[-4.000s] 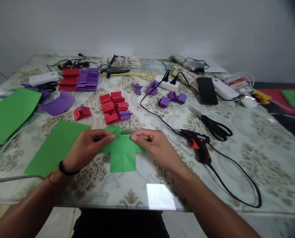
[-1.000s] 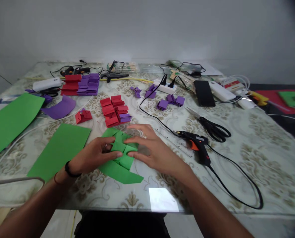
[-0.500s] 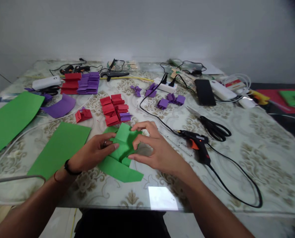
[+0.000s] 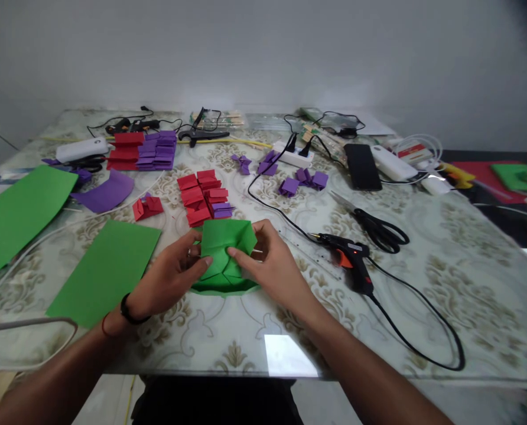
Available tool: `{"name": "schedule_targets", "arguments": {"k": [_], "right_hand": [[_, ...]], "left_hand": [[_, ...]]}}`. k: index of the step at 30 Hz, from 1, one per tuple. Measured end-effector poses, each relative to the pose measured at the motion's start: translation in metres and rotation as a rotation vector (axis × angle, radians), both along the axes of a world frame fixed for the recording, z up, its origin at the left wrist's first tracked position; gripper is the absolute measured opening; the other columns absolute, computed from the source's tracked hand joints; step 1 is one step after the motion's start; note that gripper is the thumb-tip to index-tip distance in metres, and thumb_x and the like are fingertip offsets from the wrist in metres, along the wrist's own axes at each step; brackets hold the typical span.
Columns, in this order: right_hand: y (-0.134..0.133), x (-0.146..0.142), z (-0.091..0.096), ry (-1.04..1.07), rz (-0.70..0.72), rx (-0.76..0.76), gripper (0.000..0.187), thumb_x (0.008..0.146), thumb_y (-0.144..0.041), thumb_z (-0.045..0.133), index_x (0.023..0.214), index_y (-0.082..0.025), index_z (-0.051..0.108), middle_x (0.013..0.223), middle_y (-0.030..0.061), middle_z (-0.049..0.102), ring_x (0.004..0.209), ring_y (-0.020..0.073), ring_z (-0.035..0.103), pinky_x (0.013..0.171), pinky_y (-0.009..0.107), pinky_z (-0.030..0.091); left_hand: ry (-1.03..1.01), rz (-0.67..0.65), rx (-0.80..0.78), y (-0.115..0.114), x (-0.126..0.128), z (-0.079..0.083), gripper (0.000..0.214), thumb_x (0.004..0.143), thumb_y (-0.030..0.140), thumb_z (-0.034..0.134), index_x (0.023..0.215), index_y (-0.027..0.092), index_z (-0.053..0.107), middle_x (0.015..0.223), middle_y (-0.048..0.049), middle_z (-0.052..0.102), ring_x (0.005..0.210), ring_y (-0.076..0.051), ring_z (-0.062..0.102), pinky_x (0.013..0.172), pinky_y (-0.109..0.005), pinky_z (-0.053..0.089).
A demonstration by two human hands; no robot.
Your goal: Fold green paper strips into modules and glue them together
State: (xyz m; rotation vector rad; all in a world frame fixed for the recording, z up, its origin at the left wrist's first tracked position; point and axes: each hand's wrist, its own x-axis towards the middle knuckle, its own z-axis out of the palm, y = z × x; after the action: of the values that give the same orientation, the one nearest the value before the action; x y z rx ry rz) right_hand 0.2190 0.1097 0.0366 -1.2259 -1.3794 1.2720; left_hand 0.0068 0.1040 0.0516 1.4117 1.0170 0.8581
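Closing, the right hand [image 4: 276, 267] at three o'clock is helping the left hand [image 4: 168, 276] pinch folded green paper [image 4: 223, 235] steady.

My left forearm [image 4: 68, 360] and right forearm [image 4: 365, 360] slant inward from the lower corners, bringing my two hands close together in front of me. My left hand [image 4: 166, 280] is curled in a pinch, its thumb pointing right and fingers partly hidden. My right hand [image 4: 276, 262] pinches too, index finger bent, its thumb angled up toward the left one; the thumb tips sit near each other, apart.
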Motion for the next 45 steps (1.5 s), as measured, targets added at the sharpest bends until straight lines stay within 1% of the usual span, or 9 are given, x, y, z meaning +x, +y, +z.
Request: {"name": "schedule_targets", "arguments": {"k": [3,5,10,14,22,28,34,39,45], "right_hand": [[-0.001,-0.002,0.002,-0.012,0.011,0.016,0.033,0.086,-0.039,0.077,0.089,-0.026,0.047,0.081,-0.0048,0.057,0.076,0.0164,0.062,0.065,0.028,0.054],[-0.003,-0.004,0.002,-0.021,-0.004,0.032,0.031,0.084,-0.034,0.077,0.100,-0.027,0.051,0.082,-0.0048,0.061,0.076,0.0171,0.064,0.064,0.028,0.054],[-0.010,-0.013,0.001,-0.146,0.006,0.134,0.046,0.082,-0.018,0.069,0.125,-0.028,0.058,0.087,-0.0035,0.067,0.079,0.0175,0.068,0.069,0.029,0.055],[-0.012,-0.017,-0.002,-0.203,-0.003,0.150,0.040,0.084,-0.019,0.070,0.122,-0.027,0.062,0.089,-0.0020,0.070,0.079,0.0185,0.070,0.070,0.031,0.057],[-0.003,-0.010,-0.006,-0.128,-0.087,0.086,0.046,0.086,-0.039,0.080,0.124,-0.027,0.058,0.089,-0.0013,0.073,0.076,0.0203,0.072,0.064,0.031,0.058],[-0.004,-0.007,0.002,-0.086,-0.031,0.059,0.031,0.094,-0.043,0.068,0.119,-0.025,0.061,0.074,-0.0051,0.064,0.063,0.0162,0.063,0.059,0.028,0.053],[-0.004,-0.004,0.005,-0.022,-0.066,0.018,0.027,0.092,-0.038,0.068,0.116,-0.025,0.066,0.075,-0.0040,0.062,0.062,0.0150,0.060,0.057,0.028,0.052],[-0.001,-0.003,0.004,0.057,-0.066,-0.030,0.027,0.087,-0.040,0.073,0.108,-0.025,0.064,0.069,-0.0065,0.057,0.056,0.0139,0.056,0.051,0.026,0.047],[0.001,-0.002,0.006,0.109,-0.055,-0.052,0.031,0.085,-0.041,0.077,0.108,-0.027,0.062,0.064,-0.0089,0.057,0.055,0.0146,0.061,0.052,0.026,0.050]], "left_hand": [[-0.062,-0.015,-0.052,-0.002,0.003,0.000,0.030,0.094,0.036,0.075,0.115,0.023,0.058,0.086,0.0001,0.072,0.075,-0.017,0.075,0.066,-0.025,0.062],[-0.034,0.067,-0.035,-0.003,0.005,0.000,0.046,0.092,0.037,0.078,0.129,0.024,0.054,0.107,-0.0059,0.076,0.086,-0.021,0.079,0.069,-0.028,0.066],[0.191,0.314,0.231,-0.008,0.011,-0.002,0.083,0.079,0.032,0.088,0.148,0.028,0.042,0.135,-0.0117,0.065,0.093,-0.020,0.078,0.073,-0.030,0.067],[0.270,0.311,0.282,-0.008,0.011,-0.003,0.063,0.087,0.027,0.073,0.143,0.026,0.045,0.129,-0.0094,0.065,0.094,-0.020,0.077,0.069,-0.029,0.065],[0.188,0.181,0.032,-0.001,0.002,0.001,0.031,0.091,0.035,0.070,0.116,0.021,0.060,0.107,-0.0071,0.075,0.084,-0.021,0.077,0.066,-0.029,0.065],[0.228,0.284,0.111,0.004,0.001,0.006,0.022,0.084,0.029,0.074,0.104,0.021,0.067,0.089,0.0004,0.073,0.068,-0.013,0.069,0.055,-0.020,0.056],[0.185,0.290,0.196,0.003,-0.001,0.007,0.018,0.089,0.029,0.075,0.106,0.022,0.078,0.084,0.0010,0.073,0.061,-0.010,0.062,0.052,-0.017,0.052],[0.073,0.230,0.190,0.003,-0.002,0.003,0.024,0.090,0.032,0.080,0.113,0.025,0.084,0.091,-0.0024,0.083,0.068,-0.014,0.074,0.061,-0.022,0.062],[0.053,0.220,0.150,0.004,-0.005,0.004,0.032,0.085,0.032,0.085,0.117,0.027,0.086,0.109,-0.0050,0.087,0.099,-0.027,0.084,0.083,-0.033,0.071]]}}
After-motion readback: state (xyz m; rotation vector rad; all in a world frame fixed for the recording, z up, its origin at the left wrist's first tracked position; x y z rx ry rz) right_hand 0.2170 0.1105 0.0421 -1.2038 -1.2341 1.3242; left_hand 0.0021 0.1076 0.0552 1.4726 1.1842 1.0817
